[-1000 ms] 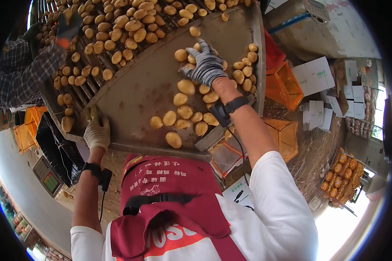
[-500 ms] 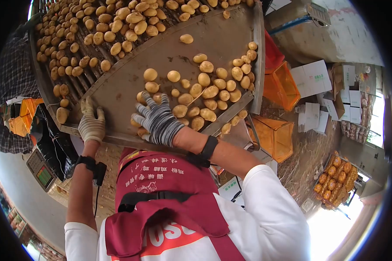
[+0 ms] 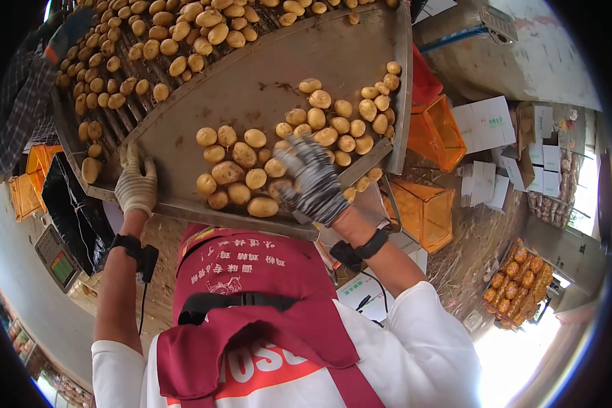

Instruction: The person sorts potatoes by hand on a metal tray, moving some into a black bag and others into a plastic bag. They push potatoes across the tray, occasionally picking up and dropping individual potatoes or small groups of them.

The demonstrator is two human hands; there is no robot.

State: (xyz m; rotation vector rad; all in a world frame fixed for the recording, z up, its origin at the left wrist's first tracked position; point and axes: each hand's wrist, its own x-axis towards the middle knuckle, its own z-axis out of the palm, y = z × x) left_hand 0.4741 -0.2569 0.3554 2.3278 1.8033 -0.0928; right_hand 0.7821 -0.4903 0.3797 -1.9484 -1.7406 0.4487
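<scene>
My left hand (image 3: 136, 185), in a pale striped glove, rests with fingers stretched out at the near left edge of the metal tray (image 3: 204, 81). It holds nothing. In a grey-and-black striped glove, my right hand (image 3: 315, 183) is among the potatoes near the front lip, fingers apart and slightly blurred. Its fingertips touch or cover some of them. One group of potatoes (image 3: 243, 155) lies to the left of my right hand. Another group of potatoes (image 3: 328, 136) lies beyond it, toward the tray's right corner. A single larger potato (image 3: 91, 170) sits left of my left hand.
A slatted bed (image 3: 126, 126) heaped with potatoes adjoins the tray. At upper left, a person's gloved hand (image 3: 75, 30) reaches over it. Orange mesh bags (image 3: 425, 214) hang at right, near white boxes (image 3: 484, 124). A scale display (image 3: 60, 262) stands lower left.
My right hand has swept right toward the front lip. Several potatoes now lie spread where it was. My left hand stays at the edge. The other person's hand has come into view.
</scene>
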